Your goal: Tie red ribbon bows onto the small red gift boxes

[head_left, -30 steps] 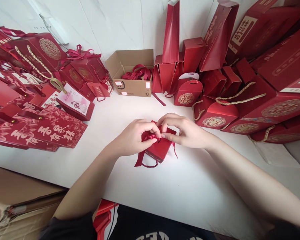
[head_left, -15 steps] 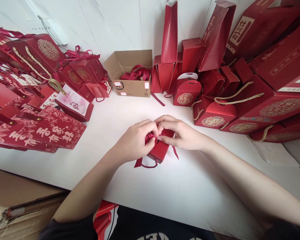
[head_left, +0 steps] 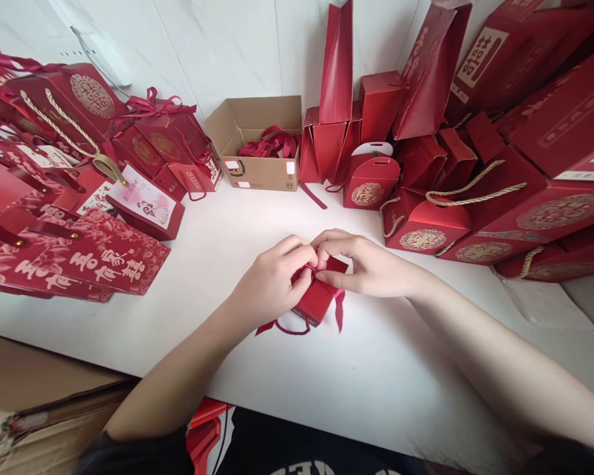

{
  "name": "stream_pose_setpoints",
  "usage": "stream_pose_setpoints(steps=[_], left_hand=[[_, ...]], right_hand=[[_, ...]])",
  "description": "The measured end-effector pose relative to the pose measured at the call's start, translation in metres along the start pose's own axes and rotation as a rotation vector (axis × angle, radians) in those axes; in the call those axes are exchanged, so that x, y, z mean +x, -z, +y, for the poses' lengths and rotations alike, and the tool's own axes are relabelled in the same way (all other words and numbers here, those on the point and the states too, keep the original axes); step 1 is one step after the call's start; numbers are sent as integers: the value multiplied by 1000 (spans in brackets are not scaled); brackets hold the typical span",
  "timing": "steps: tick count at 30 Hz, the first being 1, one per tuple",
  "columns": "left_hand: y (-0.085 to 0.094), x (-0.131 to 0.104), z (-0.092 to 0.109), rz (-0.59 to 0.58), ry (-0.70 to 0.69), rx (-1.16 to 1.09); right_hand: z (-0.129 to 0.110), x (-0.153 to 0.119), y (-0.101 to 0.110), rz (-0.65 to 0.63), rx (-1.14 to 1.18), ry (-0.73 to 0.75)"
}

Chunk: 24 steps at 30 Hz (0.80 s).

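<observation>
A small red gift box (head_left: 315, 305) lies on the white table in front of me, with a dark red cord handle (head_left: 293, 331) looping out at its near end. My left hand (head_left: 283, 274) is closed in a pinch on the red ribbon (head_left: 339, 309) over the top of the box. From the other side my right hand (head_left: 359, 262) pinches the same ribbon, its fingertips meeting the left ones. One ribbon tail hangs to the right of the box and another lies at its lower left. The fingers partly hide the ribbon's crossing.
A cardboard box (head_left: 262, 173) with loose red ribbon stands at the back. Printed red gift bags (head_left: 111, 254) and ribboned boxes (head_left: 171, 135) crowd the left. Red boxes with rope handles (head_left: 420, 227) are stacked at right. A brown carton (head_left: 44, 389) sits below the table at lower left.
Both hands have shifted slightly right, still pinching the ribbon. The right ribbon tail now hangs lower and looks wider; the left tail has moved a little outward.
</observation>
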<state>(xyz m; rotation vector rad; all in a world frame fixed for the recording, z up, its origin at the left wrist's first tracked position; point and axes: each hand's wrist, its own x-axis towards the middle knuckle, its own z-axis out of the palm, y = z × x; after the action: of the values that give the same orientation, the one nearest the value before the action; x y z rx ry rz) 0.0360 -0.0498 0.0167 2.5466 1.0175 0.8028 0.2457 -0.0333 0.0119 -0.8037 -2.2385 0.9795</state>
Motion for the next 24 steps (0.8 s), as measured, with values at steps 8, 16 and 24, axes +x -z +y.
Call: stream_pose_setpoints(steps=[8,16,24], left_hand=[[-4,3,-13,148,-178,-26],[-5,3,-13,155,-167,-7],[4,6,-10,159,-1,377]], right_hand=[[1,-2,10,50,-5,-135],[4,-1,7,39,121,-252],[1,-1,6,44,186,-304]])
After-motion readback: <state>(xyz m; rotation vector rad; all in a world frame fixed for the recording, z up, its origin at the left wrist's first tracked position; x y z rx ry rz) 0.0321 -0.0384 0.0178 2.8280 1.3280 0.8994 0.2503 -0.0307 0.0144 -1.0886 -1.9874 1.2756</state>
